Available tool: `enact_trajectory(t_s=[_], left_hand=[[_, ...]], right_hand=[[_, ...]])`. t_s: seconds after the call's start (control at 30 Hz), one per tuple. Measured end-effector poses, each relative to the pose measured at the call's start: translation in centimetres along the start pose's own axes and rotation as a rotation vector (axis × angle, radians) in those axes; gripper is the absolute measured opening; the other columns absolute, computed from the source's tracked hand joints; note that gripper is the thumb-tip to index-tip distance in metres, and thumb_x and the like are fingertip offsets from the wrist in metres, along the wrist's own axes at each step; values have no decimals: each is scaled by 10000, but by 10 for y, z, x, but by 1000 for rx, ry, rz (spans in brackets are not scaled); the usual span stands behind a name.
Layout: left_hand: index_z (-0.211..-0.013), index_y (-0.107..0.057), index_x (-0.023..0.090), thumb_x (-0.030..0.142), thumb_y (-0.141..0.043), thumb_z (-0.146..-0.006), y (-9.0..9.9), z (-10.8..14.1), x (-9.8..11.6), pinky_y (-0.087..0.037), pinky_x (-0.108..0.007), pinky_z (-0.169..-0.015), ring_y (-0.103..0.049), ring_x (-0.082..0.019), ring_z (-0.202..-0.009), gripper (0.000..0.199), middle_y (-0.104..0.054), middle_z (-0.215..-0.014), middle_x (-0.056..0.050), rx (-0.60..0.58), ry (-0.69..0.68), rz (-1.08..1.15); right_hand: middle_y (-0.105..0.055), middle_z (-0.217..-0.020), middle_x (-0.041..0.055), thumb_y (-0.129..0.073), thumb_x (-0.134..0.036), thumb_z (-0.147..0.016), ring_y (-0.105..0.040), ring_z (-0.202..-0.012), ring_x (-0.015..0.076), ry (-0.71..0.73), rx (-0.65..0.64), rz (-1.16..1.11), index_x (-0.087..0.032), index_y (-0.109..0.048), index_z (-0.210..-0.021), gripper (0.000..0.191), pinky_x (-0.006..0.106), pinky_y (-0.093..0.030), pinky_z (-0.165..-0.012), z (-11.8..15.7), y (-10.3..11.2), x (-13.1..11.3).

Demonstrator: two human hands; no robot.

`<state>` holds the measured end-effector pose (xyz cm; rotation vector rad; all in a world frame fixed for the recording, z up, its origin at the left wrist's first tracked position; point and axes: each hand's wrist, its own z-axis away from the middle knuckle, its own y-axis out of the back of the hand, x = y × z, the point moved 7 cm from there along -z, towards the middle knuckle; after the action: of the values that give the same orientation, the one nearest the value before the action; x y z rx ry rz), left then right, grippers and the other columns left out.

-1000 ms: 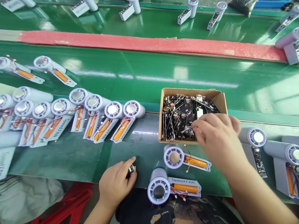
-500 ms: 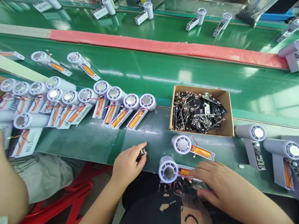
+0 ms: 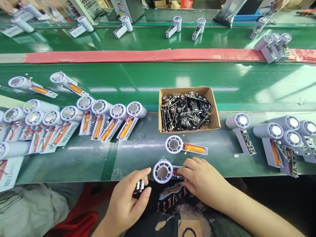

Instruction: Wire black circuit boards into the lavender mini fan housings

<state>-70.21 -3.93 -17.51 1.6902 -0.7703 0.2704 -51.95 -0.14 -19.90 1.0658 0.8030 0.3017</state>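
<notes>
My left hand (image 3: 129, 197) is curled round a small black circuit board (image 3: 140, 186), one end of which shows between thumb and fingers. At the table's front edge lies a purple fan unit (image 3: 163, 171), its round end towards my left hand. My right hand (image 3: 202, 182) grips this unit's handle, covering most of it; a few red wires show by the fingertips. Just behind is a second fan unit (image 3: 174, 144) with an orange battery (image 3: 194, 148) in its open handle. A cardboard box (image 3: 189, 131) of black circuit boards (image 3: 185, 112) stands beyond it.
Several fan units with orange batteries (image 3: 128, 127) stand at left, others with circuit boards (image 3: 247, 141) at right. Behind run a green belt (image 3: 138, 74) and a red strip (image 3: 111, 56). Someone's grey-clad leg (image 3: 32, 210) is at lower left.
The view has shifted right. My left hand has turned, showing more of the circuit board. My right hand has closed further over the near fan unit's handle, hiding its orange battery.
</notes>
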Motion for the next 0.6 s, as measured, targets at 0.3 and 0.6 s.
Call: enact_trajectory(t_s=[0.3,0.6], left_hand=[[-1097,-619,183,220,-573,-902,-29,-12,24,-575,-289,-713,-674,-194,-865,204,-660,-1069,-92,-60,-158,-219],[-1113,-636,197,134,-545,-837,-33,-21,37,-544,-286,-679,-650,-179,-824,297,-652,-1151,-78,-201,-156,-247]], right_hand=[[-637,-797,29,-581,-146,-893,-567,-751,176,21,284,-17,-186,-689,-866,119,312,-396,-700,5,6,4],[-599,-864,69,-495,-121,-884,-561,-826,203,31,354,-187,-165,-614,-824,141,350,-467,-763,6,15,8]])
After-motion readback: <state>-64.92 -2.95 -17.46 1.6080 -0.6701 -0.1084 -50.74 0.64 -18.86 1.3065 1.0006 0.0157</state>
